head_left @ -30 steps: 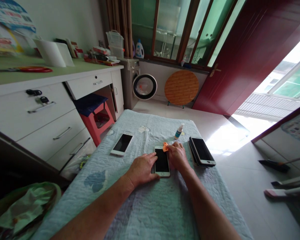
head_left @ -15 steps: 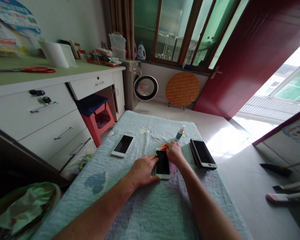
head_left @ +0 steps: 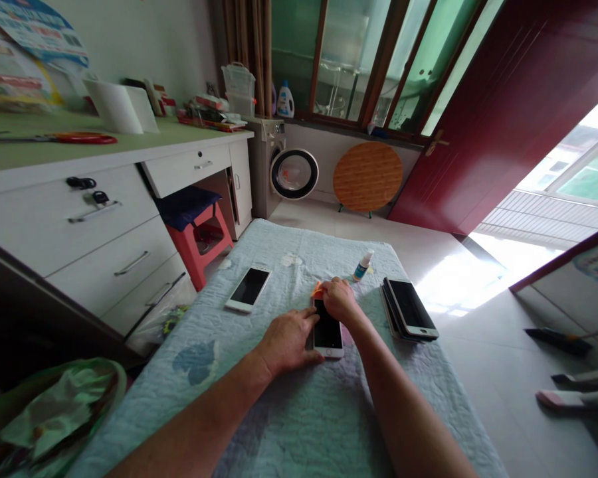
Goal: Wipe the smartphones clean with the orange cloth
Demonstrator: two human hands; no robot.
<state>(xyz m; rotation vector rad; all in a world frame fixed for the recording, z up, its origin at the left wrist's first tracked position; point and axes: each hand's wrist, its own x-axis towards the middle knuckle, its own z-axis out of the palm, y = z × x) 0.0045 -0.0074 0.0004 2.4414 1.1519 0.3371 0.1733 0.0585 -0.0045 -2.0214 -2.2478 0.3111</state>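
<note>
A white-framed smartphone point(head_left: 328, 335) lies screen up on the quilted cover, its upper part partly hidden by my fingers. My left hand point(head_left: 290, 338) grips its left side, fingertips near the upper left edge and thumb by the lower left corner. Bunched in my right hand point(head_left: 339, 297) is an orange cloth point(head_left: 318, 289), pressed on the phone's top end. Just beyond that hand stands a small spray bottle point(head_left: 363, 266) with a white top. Another white smartphone point(head_left: 250, 289) lies to the left, and a stack of phones point(head_left: 410, 309) sits to the right.
A pale blue quilted cover point(head_left: 289, 411) spreads beneath everything. To the left are a white drawer desk point(head_left: 104, 232), a pink stool point(head_left: 202, 242) and a waste bin point(head_left: 114, 392). Behind stand a washing machine point(head_left: 262, 166) with its door open and a round wooden tabletop point(head_left: 369, 176).
My right hand has slid left with the orange cloth along the phone's top end. My left hand keeps its hold. The whole view has shifted slightly.
</note>
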